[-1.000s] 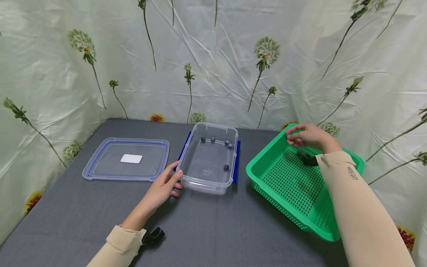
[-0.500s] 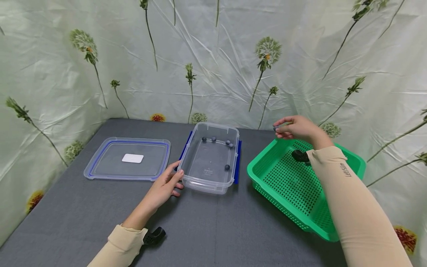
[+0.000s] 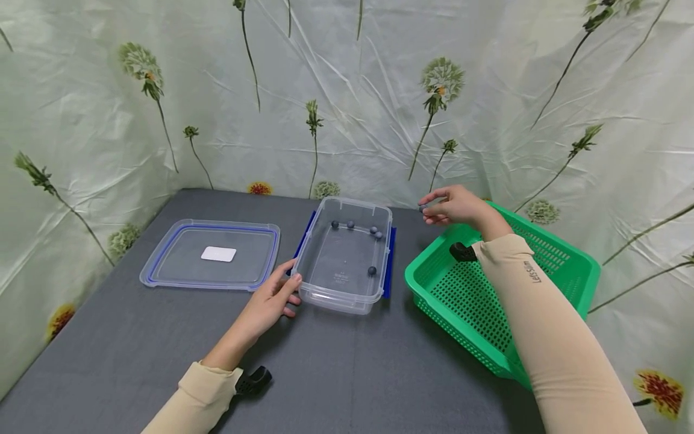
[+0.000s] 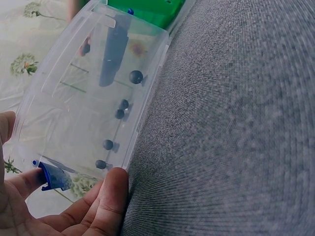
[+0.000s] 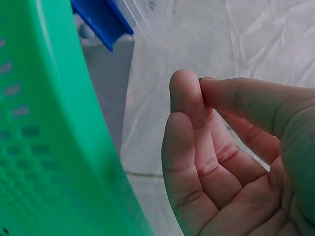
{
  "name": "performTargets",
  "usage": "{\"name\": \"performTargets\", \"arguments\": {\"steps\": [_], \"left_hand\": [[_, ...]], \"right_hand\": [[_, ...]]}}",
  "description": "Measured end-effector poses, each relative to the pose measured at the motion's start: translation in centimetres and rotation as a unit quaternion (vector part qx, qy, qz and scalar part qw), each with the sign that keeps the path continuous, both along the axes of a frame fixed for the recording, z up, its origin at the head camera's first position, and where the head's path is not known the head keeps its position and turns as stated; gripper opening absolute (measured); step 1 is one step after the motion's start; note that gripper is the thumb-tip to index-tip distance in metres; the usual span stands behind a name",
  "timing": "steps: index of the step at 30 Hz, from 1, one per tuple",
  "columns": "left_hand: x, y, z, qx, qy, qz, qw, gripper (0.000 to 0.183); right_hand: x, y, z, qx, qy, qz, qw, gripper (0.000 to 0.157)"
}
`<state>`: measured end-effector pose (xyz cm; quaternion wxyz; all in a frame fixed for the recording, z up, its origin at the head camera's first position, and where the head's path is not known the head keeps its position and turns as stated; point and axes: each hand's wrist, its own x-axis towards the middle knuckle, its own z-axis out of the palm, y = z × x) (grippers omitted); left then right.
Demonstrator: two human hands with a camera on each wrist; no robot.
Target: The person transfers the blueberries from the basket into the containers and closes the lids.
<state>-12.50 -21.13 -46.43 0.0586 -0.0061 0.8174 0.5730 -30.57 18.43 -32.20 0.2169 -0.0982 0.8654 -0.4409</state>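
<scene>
Here, pinching a dark ball [image 3: 422, 208] in the fingertips of the right hand [image 3: 458, 206], with the clear box [image 3: 338, 299] at eight o'clock, lengthwise along twelve-to-six, gripped at its seven-o'clock corner by the left hand [image 3: 271, 298].

In the head view the light is soft and bright, and seems to come from above. The curtain [image 3: 358, 138] is shiny, with white streaks on its creases near 12 o'clock. Fuzzy dark shadows lie on the table [image 3: 325, 374], at 5 o'clock under the basket [image 3: 425, 253] and at 7 o'clock by the left sleeve [image 3: 200, 392]. The clear box [image 3: 338, 301] has small shiny lines along its rim. The left wrist view is dimmer, and the table looks stripy at 5 o'clock. The right wrist view is dull. There the basket is blurry at 9 o'clock, while the right hand [image 5: 236, 164] is sharper, but darker toward 3 o'clock.
</scene>
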Motion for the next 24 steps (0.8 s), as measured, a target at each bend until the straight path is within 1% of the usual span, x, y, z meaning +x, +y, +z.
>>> {"name": "performTargets", "arguments": {"steps": [6,9,13,20,24], "left_hand": [[0.0,0.1,0.1,0.002,0.006,0.001,1.0,0.056],[0.1,0.0,0.1,0.005,0.01,-0.003,0.9999,0.057],[0.2,0.1,0.4,0.01,0.012,-0.008,0.9999,0.058],[0.1,0.0,0.3,0.011,0.016,-0.013,0.9997,0.058],[0.2,-0.2,0.1,0.012,0.016,-0.014,0.9997,0.057]], "right_hand": [[-0.1,-2.6,-0.6,-0.009,-0.007,0.014,1.0,0.042],[-0.2,-3.9,-1.0,-0.012,-0.012,0.024,1.0,0.042],[-0.2,-5.1,-1.3,-0.009,-0.007,0.035,0.999,0.041],[-0.3,-6.4,-2.3,-0.006,-0.006,0.046,0.999,0.041],[-0.4,-6.8,-2.6,-0.002,-0.003,0.047,0.999,0.041]]}}
